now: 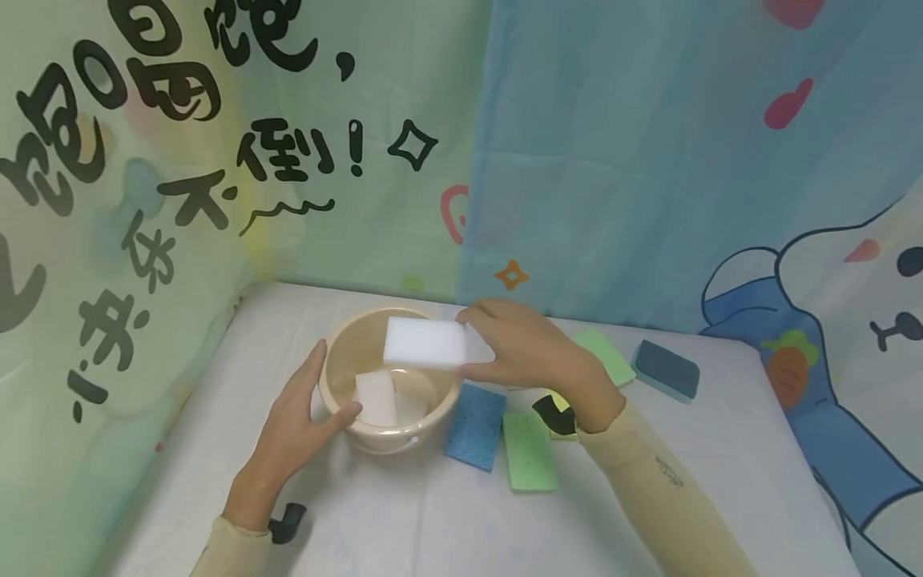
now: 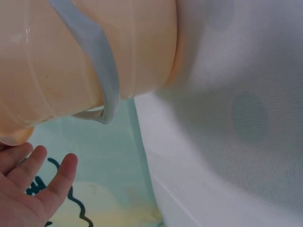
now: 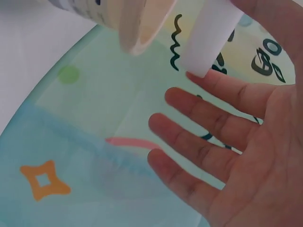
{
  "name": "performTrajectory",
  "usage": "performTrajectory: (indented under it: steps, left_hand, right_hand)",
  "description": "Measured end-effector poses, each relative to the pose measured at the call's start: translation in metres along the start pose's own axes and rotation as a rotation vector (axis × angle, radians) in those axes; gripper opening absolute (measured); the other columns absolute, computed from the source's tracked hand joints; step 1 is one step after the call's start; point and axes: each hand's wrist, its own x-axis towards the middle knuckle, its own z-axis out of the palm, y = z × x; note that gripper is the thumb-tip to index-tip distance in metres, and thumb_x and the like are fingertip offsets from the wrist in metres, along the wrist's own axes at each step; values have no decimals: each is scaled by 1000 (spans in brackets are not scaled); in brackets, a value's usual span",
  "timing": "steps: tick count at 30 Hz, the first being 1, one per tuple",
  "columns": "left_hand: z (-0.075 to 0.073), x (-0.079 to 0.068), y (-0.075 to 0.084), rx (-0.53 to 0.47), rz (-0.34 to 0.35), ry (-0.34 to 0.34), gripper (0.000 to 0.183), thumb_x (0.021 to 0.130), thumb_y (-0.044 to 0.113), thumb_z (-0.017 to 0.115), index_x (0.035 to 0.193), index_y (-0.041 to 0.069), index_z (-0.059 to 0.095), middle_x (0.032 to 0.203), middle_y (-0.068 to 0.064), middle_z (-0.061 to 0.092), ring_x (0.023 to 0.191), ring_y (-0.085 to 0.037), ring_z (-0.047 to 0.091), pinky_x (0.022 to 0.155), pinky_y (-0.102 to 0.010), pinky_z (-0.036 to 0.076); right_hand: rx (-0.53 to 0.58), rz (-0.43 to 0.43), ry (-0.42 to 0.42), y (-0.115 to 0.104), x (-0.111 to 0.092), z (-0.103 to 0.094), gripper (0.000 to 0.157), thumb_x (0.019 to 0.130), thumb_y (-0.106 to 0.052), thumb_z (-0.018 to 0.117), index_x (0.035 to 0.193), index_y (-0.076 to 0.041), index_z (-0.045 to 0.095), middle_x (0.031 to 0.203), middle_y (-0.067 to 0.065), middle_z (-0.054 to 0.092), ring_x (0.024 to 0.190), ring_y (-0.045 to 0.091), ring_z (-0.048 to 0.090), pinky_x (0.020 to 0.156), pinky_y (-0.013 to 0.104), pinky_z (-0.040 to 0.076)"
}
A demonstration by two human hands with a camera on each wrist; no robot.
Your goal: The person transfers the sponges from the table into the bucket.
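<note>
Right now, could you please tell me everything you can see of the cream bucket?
The cream bucket looks like glossy plastic, round and open-topped, with a grey handle hanging down its outer side. It stands upright on the white tablecloth, holding at least one white sponge block. The left hand is at its rim; contact there is unclear.

Decent room for a hand over the white cloth-covered tabletop (image 1: 418, 525) at bottom centre. Mid-frame was pretty tight though: a white rectangular block (image 1: 421, 343) in the right hand (image 1: 515, 349) covered the upper right of the round cream plastic bucket (image 1: 378, 441), and the left hand (image 1: 290, 429) crowded its left rim.
</note>
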Motion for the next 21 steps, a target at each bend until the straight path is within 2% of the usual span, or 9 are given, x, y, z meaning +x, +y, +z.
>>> performTrajectory:
  steps: [5, 11, 15, 21]
  left_hand:
    - [0, 0, 2, -6, 6, -1, 97, 89, 51, 70, 161, 10, 19, 164, -10, 22, 148, -32, 24, 115, -58, 27]
    - [-1, 1, 1, -9, 5, -10, 98, 89, 51, 71, 161, 12, 18, 164, -9, 21, 148, -32, 23, 115, -58, 26]
    - [-1, 1, 0, -11, 3, -15, 98, 89, 51, 71, 161, 12, 17, 164, -9, 21, 148, -32, 23, 115, -58, 26]
    - [-1, 0, 0, -2, 5, -17, 98, 89, 52, 70, 161, 12, 17, 164, -9, 22, 148, -33, 24, 115, -58, 26]
  right_hand:
    - [-95, 52, -101, -9, 16, 5, 61, 87, -52, 73, 126, -7, 63, 123, 8, 60, 109, 28, 57, 91, 45, 49]
    - [-264, 90, -188, -21, 37, 21, 70, 87, -65, 63, 127, -7, 63, 127, 10, 58, 116, 33, 54, 98, 51, 44]
    - [-348, 115, -181, -29, 44, 34, 76, 84, -73, 58, 119, -5, 67, 121, 11, 59, 111, 32, 55, 97, 51, 45]
    - [-492, 129, -163, -36, 45, 45, 72, 86, -74, 57, 110, -7, 70, 120, 11, 58, 116, 32, 52, 101, 51, 41]
